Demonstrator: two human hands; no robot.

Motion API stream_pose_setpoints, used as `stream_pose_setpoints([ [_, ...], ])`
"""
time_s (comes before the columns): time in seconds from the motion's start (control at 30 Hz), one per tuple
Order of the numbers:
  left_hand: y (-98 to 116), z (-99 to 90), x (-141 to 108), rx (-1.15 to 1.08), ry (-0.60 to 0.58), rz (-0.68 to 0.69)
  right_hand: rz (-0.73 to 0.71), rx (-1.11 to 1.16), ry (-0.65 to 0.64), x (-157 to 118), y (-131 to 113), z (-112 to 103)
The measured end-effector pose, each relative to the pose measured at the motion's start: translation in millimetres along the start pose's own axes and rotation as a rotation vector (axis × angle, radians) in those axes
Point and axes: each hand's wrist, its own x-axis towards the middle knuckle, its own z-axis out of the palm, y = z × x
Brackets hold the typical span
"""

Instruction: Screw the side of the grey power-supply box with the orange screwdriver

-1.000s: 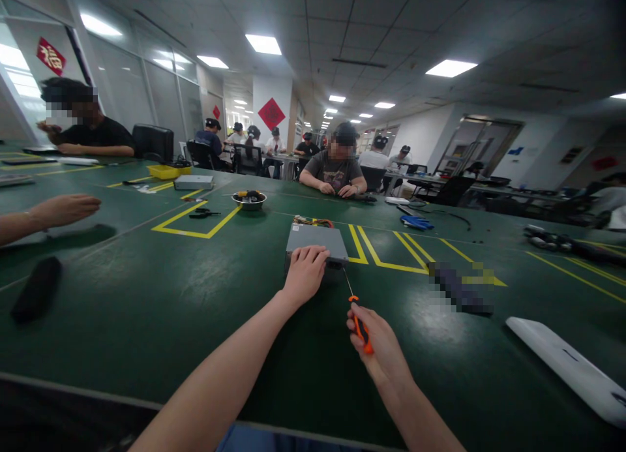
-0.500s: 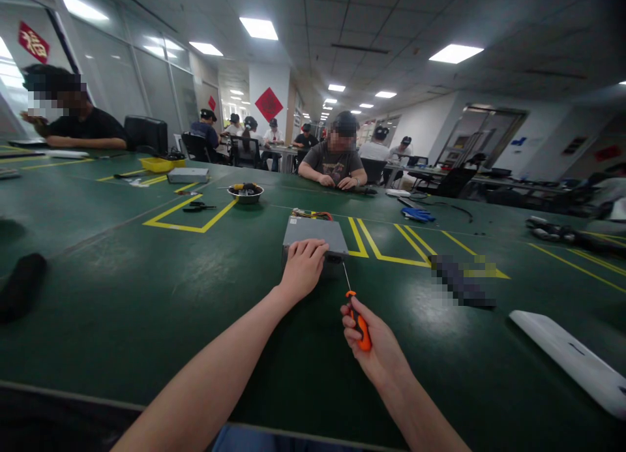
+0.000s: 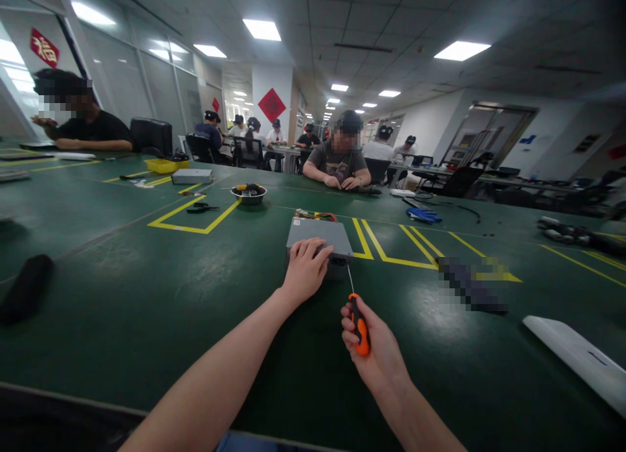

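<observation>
My left hand [image 3: 307, 271] lies over the near part of a flat grey metal box [image 3: 317, 231], its fingers curled across the top and front edge. Coloured wires [image 3: 315, 215] come out at the box's far side. My right hand [image 3: 369, 338] grips an orange-and-black screwdriver [image 3: 360, 325] upright, just in front of the box. The thin steel shaft [image 3: 349, 278] points up and away, with its tip close to the box's near right corner. I cannot tell whether it touches. My left hand hides part of the box's front.
A steel bowl of parts [image 3: 248, 194], scissors [image 3: 199, 207], a second grey box [image 3: 192, 176] and a yellow tray [image 3: 163, 165] stand on the green table [image 3: 147, 321] to the far left. Blue gloves [image 3: 423, 215], a white board [image 3: 580, 361] and a blurred object [image 3: 472, 286] lie right. A co-worker [image 3: 337, 158] sits opposite.
A hand at the left edge has left the view. My left hand stays on the box, and the screwdriver has come more upright. The whole scene has shifted slightly with my head.
</observation>
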Motion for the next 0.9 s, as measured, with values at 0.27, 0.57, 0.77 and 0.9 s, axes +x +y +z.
stream_pose_setpoints([
  [0.27, -0.3, -0.1, 0.0, -0.014, -0.015, -0.008, 0.021, 0.019, -0.037, 1.7, -1.3, -1.5],
  [0.57, -0.1, 0.8, -0.7, -0.022, -0.004, -0.016, 0.044, 0.011, -0.081, -0.9, -0.9, -0.9],
  [0.77, -0.4, 2.6, -1.0, -0.011, 0.007, -0.018, -0.007, -0.029, -0.051, 1.7, 2.6, -4.5],
  [0.9, -0.6, 2.5, -1.0, -0.01, 0.0, -0.017, -0.026, -0.037, -0.029, 2.5, 3.5, -6.3],
])
